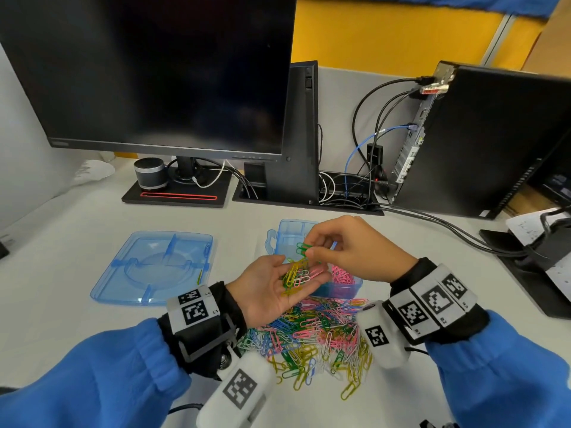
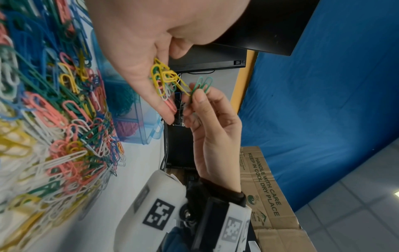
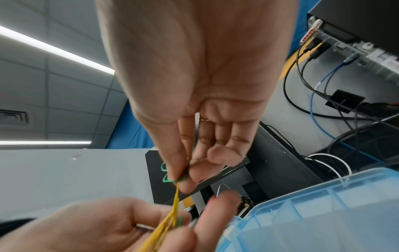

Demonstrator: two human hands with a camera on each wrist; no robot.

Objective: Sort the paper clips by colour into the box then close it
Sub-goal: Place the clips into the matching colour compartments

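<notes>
A person's left hand point(image 1: 272, 285) lies palm up above the counter point(image 1: 77, 230), fingers loosely cupped round a small bunch of yellow, pink and white clips point(image 1: 296, 274). The right hand point(image 1: 352, 245) pinches green paper clips point(image 1: 302, 248) between thumb and forefinger, just above that bunch. Beneath both hands, a mixed pile of paper clips point(image 1: 315, 338) spreads toward the counter's near edge. The open blue box point(image 1: 340, 288) sits just behind the pile, pink clips in one compartment. Its lid point(image 1: 154, 267) lies apart, toward the left edge.
</notes>
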